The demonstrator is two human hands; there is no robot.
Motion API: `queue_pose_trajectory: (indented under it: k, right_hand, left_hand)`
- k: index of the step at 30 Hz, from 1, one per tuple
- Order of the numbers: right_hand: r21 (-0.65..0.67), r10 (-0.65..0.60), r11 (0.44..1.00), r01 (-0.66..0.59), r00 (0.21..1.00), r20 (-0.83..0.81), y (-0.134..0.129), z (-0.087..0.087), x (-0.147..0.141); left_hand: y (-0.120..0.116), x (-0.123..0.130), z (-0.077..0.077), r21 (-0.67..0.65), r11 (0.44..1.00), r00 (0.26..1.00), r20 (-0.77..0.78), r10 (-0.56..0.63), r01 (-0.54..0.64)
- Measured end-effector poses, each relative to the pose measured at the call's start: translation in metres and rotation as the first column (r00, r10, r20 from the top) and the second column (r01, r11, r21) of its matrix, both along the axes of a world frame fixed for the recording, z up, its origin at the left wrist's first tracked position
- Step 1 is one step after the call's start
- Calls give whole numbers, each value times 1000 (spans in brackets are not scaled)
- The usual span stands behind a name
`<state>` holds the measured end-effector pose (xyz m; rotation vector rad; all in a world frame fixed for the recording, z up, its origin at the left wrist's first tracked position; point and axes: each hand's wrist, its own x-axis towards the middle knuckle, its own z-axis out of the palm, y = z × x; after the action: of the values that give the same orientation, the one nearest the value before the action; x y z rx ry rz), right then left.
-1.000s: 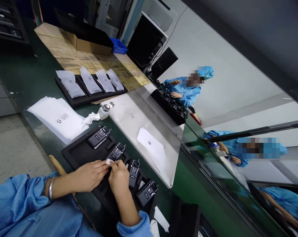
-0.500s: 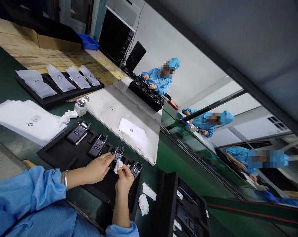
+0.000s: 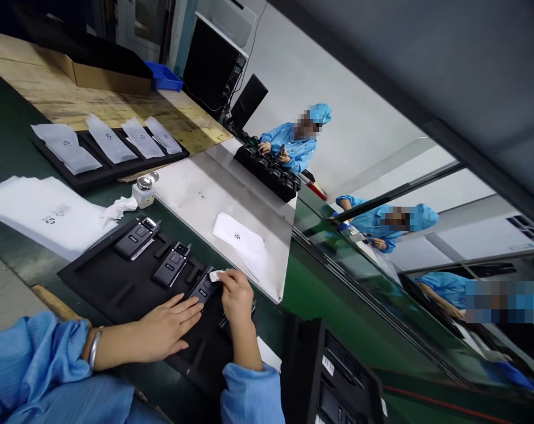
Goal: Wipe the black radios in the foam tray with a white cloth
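A black foam tray (image 3: 90,275) holds several black handheld radios. My left hand (image 3: 165,330) lies with fingers stretched over the lower end of the third radio (image 3: 202,288). Pinched in my right hand (image 3: 237,294) is a crumpled white wipe (image 3: 216,275), which touches that radio's top end. To the left in the tray are a radio (image 3: 137,237) and another radio (image 3: 172,265). A fourth, at the right, is mostly hidden behind my right hand and wrist.
Beyond the tray are a dispenser bottle (image 3: 144,192), a stack of white sleeves (image 3: 50,215), more sleeves (image 3: 240,238) on a white board (image 3: 183,182), and a tray with bagged items (image 3: 116,171). A black box (image 3: 309,353) stands right. Several people in blue work further off.
My right hand has moved up and right with the wipe, to the radio's top end. My left hand has slid down and left, onto its lower part.
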<state>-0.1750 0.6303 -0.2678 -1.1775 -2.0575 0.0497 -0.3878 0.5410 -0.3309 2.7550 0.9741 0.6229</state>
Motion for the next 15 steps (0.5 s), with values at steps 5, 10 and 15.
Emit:
queue_pose_trajectory:
  k: [5, 10, 15]
  right_hand:
    - [-42, 196, 981, -192, 944, 267, 26, -2, -5]
    - [18, 216, 970, -243, 894, 392, 15, 4, 24]
    - [55, 243, 956, -290, 878, 412, 28, 7, 6]
  left_hand:
    - [3, -5, 5, -58, 998, 1000, 10, -18, 19]
    - [3, -6, 13, -55, 998, 999, 49, -18, 21]
    - [4, -7, 10, -25, 1000, 998, 52, -18, 19]
